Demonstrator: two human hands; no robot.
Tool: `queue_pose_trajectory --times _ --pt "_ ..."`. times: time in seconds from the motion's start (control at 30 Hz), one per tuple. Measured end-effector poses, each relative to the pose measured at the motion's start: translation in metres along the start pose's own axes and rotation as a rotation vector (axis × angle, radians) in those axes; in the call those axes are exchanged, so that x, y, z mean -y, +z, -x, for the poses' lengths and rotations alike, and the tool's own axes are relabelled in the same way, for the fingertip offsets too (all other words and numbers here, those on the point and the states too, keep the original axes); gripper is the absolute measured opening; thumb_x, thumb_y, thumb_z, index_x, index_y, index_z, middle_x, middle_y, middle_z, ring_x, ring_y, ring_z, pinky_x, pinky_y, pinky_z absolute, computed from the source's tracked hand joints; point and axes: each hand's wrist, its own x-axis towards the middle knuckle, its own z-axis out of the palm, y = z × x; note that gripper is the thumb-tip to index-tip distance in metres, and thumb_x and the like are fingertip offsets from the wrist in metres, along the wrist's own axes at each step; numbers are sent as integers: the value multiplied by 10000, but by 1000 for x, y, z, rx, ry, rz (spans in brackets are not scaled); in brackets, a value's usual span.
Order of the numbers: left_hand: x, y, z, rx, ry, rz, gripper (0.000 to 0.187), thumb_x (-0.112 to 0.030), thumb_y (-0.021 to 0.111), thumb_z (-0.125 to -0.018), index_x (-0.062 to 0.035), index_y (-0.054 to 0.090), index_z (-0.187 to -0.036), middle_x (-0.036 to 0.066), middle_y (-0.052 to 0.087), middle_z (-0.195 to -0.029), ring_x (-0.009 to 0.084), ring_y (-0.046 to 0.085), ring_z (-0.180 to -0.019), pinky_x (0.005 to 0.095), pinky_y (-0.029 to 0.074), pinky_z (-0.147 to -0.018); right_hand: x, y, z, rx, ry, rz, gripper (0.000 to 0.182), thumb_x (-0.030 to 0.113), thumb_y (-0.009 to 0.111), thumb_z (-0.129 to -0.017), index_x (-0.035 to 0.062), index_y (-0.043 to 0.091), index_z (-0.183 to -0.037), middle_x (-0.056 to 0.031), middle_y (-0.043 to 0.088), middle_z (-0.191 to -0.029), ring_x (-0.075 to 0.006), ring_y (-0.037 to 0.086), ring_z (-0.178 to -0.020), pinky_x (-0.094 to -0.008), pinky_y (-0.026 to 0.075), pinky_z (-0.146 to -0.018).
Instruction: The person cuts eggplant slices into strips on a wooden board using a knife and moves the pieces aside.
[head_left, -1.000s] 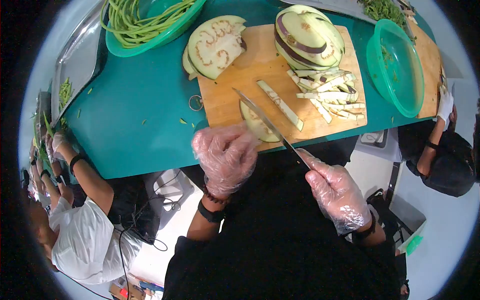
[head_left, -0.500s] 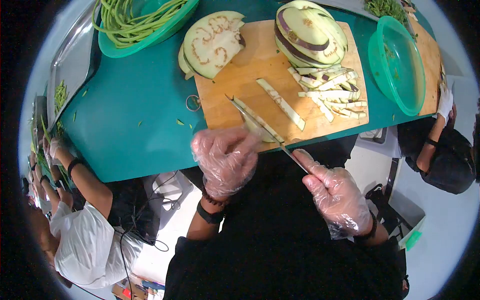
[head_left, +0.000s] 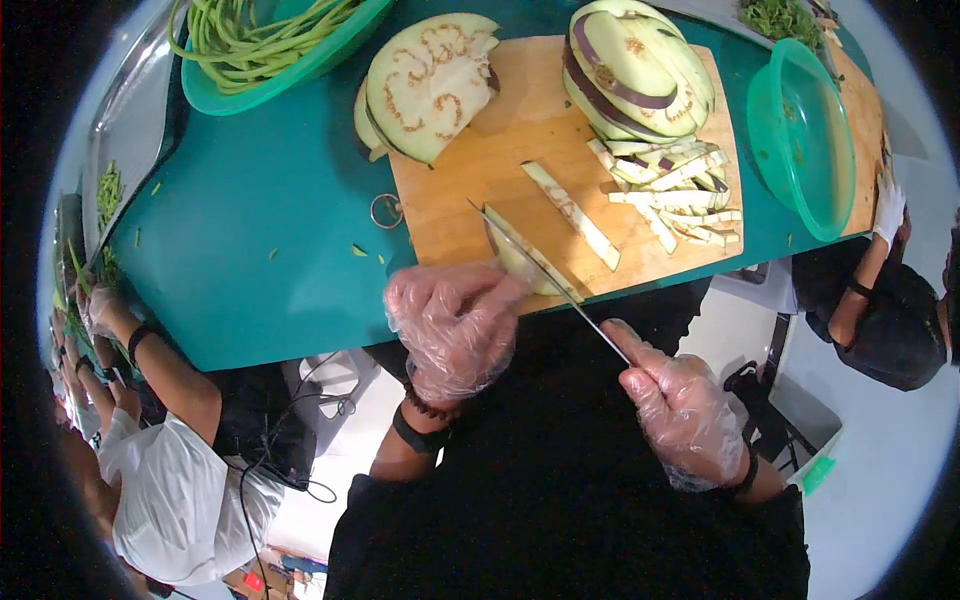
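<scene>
My left hand (head_left: 455, 325), in a clear plastic glove, has its fingers bent over an eggplant piece (head_left: 515, 258) at the front edge of the wooden cutting board (head_left: 450, 200). A knife (head_left: 560, 285) is gripped in my gloved right hand (head_left: 690, 405), its thin blade lying diagonally over that piece. One cut strip (head_left: 572, 215) lies apart on the board. Behind it on the right are a pile of strips (head_left: 675, 190) and a stack of round eggplant slices (head_left: 640, 75). More large slices (head_left: 430, 85) rest at the board's back left corner.
A green basin (head_left: 270, 95) of long beans (head_left: 250, 45) stands at the back left, beside a metal tray (head_left: 125, 110). Another green basin (head_left: 805, 140) is on the right. Co-workers are at the left (head_left: 185, 490) and right (head_left: 885, 320). A metal ring (head_left: 386, 211) lies beside the board.
The knife and my right hand have moved slightly right and down. The blade now lies further over the eggplant piece. The whole view has shifted a little.
</scene>
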Motion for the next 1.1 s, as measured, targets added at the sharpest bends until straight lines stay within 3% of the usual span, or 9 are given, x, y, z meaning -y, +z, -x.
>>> queue_pose_trajectory --times 0.5,0.6,0.9,1.0,1.1 --pt "0 -5 -3 56 -29 44 428 -99 769 -667 -253 770 -1066 -60 655 -1003 198 596 -911 416 417 -804 -1 5 -9 -56 -17 36 456 305 497 -1082 115 537 -1494 -277 631 -724 -494 654 -729 -584 499 -708" --pt "2 -4 -1 74 -23 33 429 -97 764 -671 -253 767 -1071 -66 654 -1011 195 598 -911 411 417 -800 6 5 -10 -93 9 -4 443 276 532 -1084 50 600 -1459 -165 503 -600 -275 495 -535 -417 398 -587" --pt "0 -5 -1 59 -30 44 410 -94 755 -701 -260 763 -1076 -67 650 -1000 190 597 -903 406 415 -792 9 16 -22 -172 -73 33 460 297 493 -1097 95 562 -1504 -215 486 -604 -371 533 -555 -476 419 -595" --pt "0 -5 -2 70 -32 47 399 -103 757 -708 -261 764 -1074 -64 652 -997 193 599 -903 409 415 -796 16 10 -24 -92 -23 71 476 268 495 -1082 85 501 -1522 -260 624 -700 -480 641 -683 -566 506 -669" --pt "0 -6 -2 76 -31 61 403 -104 754 -699 -260 765 -1070 -58 656 -998 199 602 -906 412 415 -804 14 16 -24 -155 -49 28 446 283 467 -1106 96 564 -1499 -212 472 -585 -385 522 -537 -481 411 -578"
